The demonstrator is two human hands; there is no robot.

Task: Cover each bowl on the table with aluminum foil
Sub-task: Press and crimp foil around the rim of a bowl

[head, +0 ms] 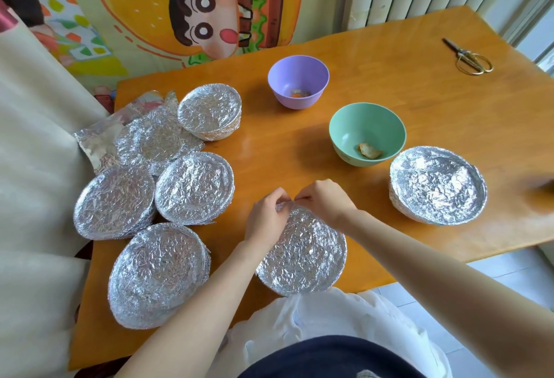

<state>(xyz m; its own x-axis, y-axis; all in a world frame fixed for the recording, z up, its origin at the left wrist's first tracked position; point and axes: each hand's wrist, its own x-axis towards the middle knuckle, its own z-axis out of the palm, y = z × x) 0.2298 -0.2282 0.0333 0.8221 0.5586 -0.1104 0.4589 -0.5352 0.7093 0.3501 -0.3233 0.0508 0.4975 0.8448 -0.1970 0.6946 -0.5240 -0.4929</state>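
Near the desk's (419,102) front edge, just ahead of the person, sits the bowl (299,283) being wrapped, with foil (308,246) over its whole top. Left hand (266,216) and right hand (325,201) meet at its far rim, each pinching the foil edge with curled fingertips. Foil is thin, light and crinkly. It likely tears if tugged and holds any crease, so it is best taken at the overhang and folded down round the rim. Purple bowl (298,78) and green bowl (367,132) stand uncovered farther back, apart from both hands. Spare foil (144,138) lies at the left.
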